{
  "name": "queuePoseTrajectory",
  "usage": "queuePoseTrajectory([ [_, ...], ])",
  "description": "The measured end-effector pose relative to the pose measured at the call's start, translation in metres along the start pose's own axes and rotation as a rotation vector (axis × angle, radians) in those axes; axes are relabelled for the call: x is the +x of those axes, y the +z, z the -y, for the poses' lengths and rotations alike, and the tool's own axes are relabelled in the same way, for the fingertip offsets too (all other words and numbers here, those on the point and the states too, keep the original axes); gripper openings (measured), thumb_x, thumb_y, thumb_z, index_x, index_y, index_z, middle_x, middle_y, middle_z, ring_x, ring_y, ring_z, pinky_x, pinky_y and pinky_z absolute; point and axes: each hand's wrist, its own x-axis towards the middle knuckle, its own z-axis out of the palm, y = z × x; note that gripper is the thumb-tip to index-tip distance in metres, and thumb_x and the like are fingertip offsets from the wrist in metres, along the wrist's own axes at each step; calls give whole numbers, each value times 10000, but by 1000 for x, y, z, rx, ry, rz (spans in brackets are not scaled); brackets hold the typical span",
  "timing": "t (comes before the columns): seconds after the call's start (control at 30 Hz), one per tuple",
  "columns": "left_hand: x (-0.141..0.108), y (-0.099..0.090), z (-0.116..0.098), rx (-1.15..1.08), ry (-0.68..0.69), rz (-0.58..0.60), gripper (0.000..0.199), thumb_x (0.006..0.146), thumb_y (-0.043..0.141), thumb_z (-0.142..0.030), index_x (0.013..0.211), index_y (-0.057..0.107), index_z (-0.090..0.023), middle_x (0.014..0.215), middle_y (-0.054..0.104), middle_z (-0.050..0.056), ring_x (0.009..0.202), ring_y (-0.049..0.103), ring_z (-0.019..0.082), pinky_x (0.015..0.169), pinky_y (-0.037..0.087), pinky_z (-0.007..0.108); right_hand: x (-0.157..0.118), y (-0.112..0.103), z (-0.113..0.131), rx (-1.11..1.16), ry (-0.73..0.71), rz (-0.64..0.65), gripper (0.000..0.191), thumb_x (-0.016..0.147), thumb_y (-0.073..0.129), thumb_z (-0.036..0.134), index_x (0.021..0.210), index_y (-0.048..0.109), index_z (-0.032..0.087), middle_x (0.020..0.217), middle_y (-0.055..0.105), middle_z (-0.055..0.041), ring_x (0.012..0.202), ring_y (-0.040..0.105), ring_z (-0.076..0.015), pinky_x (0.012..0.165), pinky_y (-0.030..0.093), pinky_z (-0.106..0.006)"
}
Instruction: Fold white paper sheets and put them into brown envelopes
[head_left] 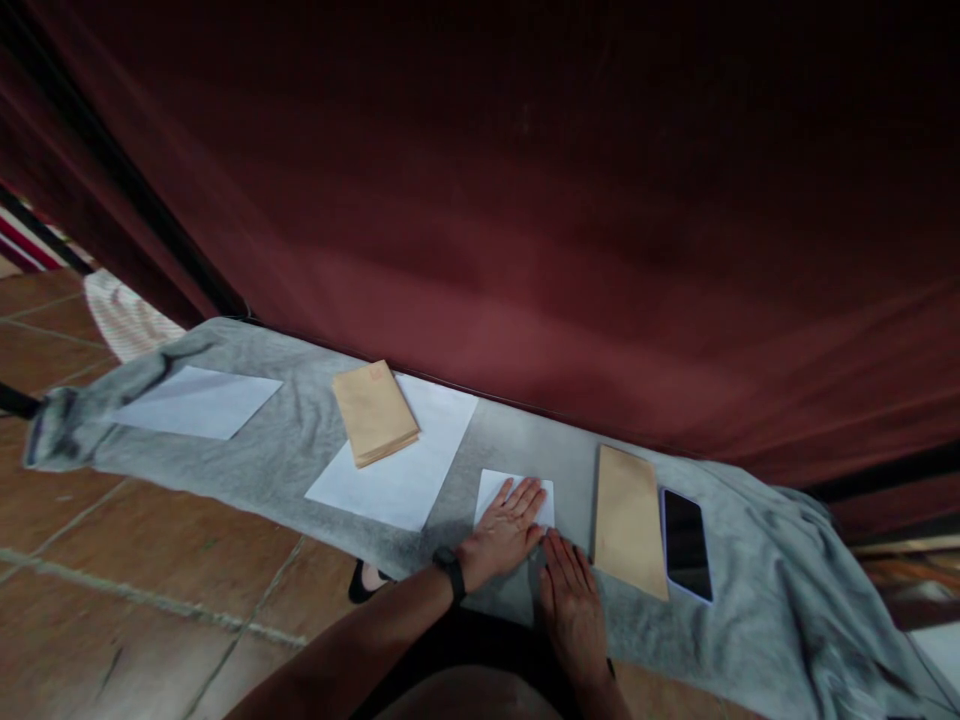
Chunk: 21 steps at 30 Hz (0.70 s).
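Observation:
A small white rectangle of folded paper (491,487) lies on the grey cloth in front of me. My left hand (508,532) rests flat on it, palm down, fingers stretched and slightly apart, covering much of its lower part. Beside it, my right hand (571,597) lies palm down with straight fingers, its tips at the paper's lower right corner. Neither hand grips anything. To the right of my hands is a single brown envelope (630,525). Left of them, a stack of brown envelopes (375,412) sits on a white sheet of paper (405,495).
A phone (687,543) with a dark screen lies right of the single envelope. Another white sheet (201,402) is at the far left. Grey cloth (289,430) covers the long narrow surface. A dark red curtain (480,250) hangs behind it, and floor tiles (172,590) show in front.

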Motion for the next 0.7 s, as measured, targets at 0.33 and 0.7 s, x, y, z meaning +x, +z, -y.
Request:
queuePoseTrajectory([
  [0.33, 2, -8, 6, 29, 54, 15, 551, 1041, 372, -483, 1532, 395, -235, 1632, 356, 111, 1518, 298, 262, 1242, 138, 518, 1, -1, 0, 89, 59, -18, 431, 1060, 358, 247, 1437, 531, 129, 1453, 585, -133, 1377, 512, -262, 1159, 390, -471],
  [0.7, 5, -16, 8, 21, 157, 44, 465, 1055, 376, -436, 1504, 437, -331, 1622, 386, 60, 1502, 327, 229, 1235, 162, 505, 0, 0, -2, 120, 56, -12, 421, 1058, 350, 233, 1414, 551, 133, 1424, 608, -138, 1384, 503, -252, 1166, 375, -472],
])
